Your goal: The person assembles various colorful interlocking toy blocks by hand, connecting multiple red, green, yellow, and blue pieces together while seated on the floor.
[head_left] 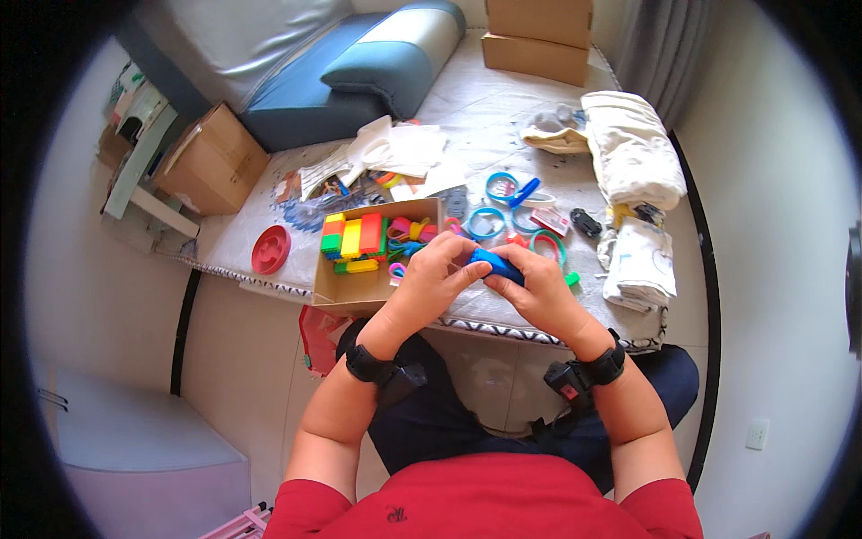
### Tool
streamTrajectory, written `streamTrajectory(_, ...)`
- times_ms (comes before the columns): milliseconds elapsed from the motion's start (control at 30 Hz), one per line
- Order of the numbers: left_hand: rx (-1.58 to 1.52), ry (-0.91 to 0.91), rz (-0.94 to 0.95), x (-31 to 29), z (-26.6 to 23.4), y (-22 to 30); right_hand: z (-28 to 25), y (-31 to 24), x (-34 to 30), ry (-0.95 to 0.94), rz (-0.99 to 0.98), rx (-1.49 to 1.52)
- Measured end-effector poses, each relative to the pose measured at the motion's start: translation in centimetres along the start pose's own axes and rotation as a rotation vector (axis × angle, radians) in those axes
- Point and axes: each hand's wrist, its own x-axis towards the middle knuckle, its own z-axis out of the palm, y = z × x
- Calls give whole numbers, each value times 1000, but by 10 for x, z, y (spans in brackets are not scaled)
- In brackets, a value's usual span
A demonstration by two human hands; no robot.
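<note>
Both hands meet over the front edge of the cloth-covered table. Between their fingers is a small dark-blue piece (496, 266), partly covered, whose kind I cannot make out. My left hand (433, 277) pinches its left end, thumb and forefinger together. Closed round its right side is my right hand (545, 289). Just left of them stands an open cardboard box (355, 289) with stacked red, yellow and green building blocks (352, 235) and bundled coloured cords (410, 230). Blue rings of band (486, 224) and a green ring (548, 247) lie just beyond my right hand.
A red round dish (271, 250) sits left of the box. Folded white cloths (639, 265) and a rolled cream cloth (633, 148) line the right side, near a black mouse-like object (586, 223). White papers (417, 153) and a blue-grey cushion (395, 63) are farther back.
</note>
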Motion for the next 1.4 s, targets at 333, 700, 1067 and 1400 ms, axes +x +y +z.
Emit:
streamTrajectory(333, -183, -271, -182, 6, 61, -21, -38, 43, -42, -203, 395, 183)
streamTrajectory(700, -332, -194, -229, 3, 79, -29, -40, 53, -48, -121, 313, 165)
streamTrajectory(1067, -400, -206, -211, 0, 75, -29, -38, 56, -49, -188, 379, 385)
streamTrajectory(1400, -297, -207, -224, 2, 71, -25, -47, 43, -44, -271, 456, 408)
